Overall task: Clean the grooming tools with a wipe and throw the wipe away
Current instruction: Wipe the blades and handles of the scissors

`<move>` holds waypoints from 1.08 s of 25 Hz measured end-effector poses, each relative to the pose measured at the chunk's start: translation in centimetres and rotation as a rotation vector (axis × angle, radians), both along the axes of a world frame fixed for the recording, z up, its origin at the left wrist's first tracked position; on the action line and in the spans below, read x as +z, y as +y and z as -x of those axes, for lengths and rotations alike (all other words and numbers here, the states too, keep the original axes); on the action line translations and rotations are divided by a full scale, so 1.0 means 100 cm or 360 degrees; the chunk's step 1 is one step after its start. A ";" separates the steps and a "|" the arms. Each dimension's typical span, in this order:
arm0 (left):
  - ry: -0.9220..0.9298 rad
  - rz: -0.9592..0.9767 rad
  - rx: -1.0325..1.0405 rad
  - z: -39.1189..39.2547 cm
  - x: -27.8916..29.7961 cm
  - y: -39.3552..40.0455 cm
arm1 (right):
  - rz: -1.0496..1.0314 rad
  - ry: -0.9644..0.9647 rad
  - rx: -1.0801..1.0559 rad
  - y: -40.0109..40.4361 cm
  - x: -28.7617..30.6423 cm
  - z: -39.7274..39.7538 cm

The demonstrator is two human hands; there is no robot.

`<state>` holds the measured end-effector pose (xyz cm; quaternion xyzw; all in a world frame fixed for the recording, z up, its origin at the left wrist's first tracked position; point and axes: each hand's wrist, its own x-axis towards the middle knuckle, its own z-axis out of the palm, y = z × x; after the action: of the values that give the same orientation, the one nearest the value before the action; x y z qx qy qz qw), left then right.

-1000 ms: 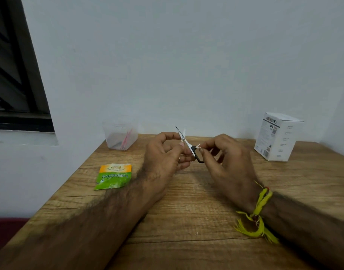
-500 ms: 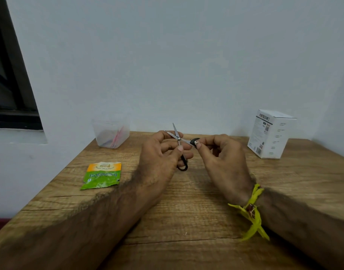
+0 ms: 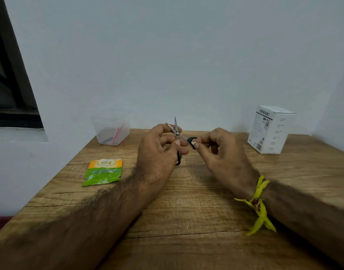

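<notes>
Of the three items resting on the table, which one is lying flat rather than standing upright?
The green and orange sachet, left of the left hand; the clear container and white box both stand upright.

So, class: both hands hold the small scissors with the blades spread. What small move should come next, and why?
Probably the right hand, pinching what looks like a bit of white wipe against a black handle loop, should slide up toward the blades. The scissors are spread open and the left hand grips the other handle, so the bare metal is exposed.
</notes>
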<state>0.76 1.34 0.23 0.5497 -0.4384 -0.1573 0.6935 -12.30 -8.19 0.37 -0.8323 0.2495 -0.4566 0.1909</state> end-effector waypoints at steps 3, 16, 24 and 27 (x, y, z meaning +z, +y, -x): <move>-0.0026 -0.0021 0.0045 -0.003 0.001 0.000 | 0.0237 0.0245 -0.0058 -0.004 -0.001 0.003; -0.0387 -0.0071 0.0074 -0.014 0.011 0.002 | 0.1267 0.0837 0.0219 -0.017 0.019 0.017; -0.0545 -0.0178 -0.0118 -0.021 0.016 0.006 | 0.1656 0.0948 0.0295 -0.035 0.025 0.022; -0.0616 -0.0254 -0.0206 -0.024 0.018 0.006 | 0.1759 0.0966 0.0334 -0.034 0.028 0.024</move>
<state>3.19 1.94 2.02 0.5936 -0.5838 -0.1273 0.5391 -14.68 -11.57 3.14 -0.9202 -0.0627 -0.2409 -0.3020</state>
